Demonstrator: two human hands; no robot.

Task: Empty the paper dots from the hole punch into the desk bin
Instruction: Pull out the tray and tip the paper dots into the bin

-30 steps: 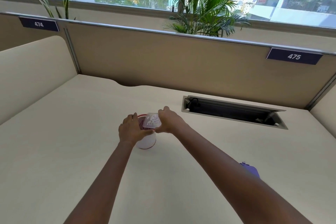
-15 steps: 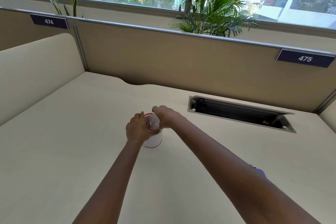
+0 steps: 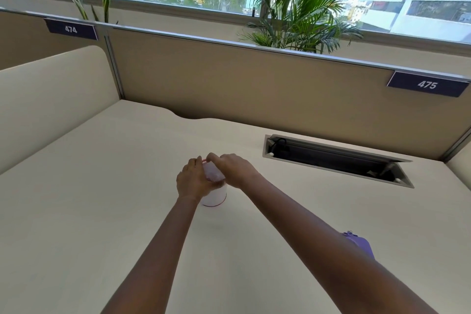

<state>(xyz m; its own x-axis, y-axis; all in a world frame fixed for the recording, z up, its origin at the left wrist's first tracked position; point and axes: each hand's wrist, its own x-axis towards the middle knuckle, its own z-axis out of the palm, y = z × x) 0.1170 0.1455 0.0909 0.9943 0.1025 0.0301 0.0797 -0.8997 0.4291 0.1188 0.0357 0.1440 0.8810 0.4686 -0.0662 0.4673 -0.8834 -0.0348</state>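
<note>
A small white desk bin (image 3: 215, 197) with a red rim stands mid-desk. My left hand (image 3: 191, 181) wraps around its left side and upper edge. My right hand (image 3: 232, 168) pinches a clear plastic dot tray (image 3: 213, 173) from the hole punch and holds it tipped steeply over the bin's mouth. The tray looks whitish, and I cannot make out single paper dots inside. The purple hole punch body (image 3: 360, 246) lies on the desk at the right, mostly hidden behind my right forearm.
A beige desk (image 3: 102, 199) with partition walls at the back and left. An open cable slot (image 3: 336, 159) is sunk into the desk at the back right. Number plates 474 (image 3: 70, 29) and 475 (image 3: 427, 84) sit on the partition, with plants behind.
The right hand has turned the clear tray from nearly flat to steeply tipped into the bin's mouth. The left hand stays on the bin. The camera has drifted left.
</note>
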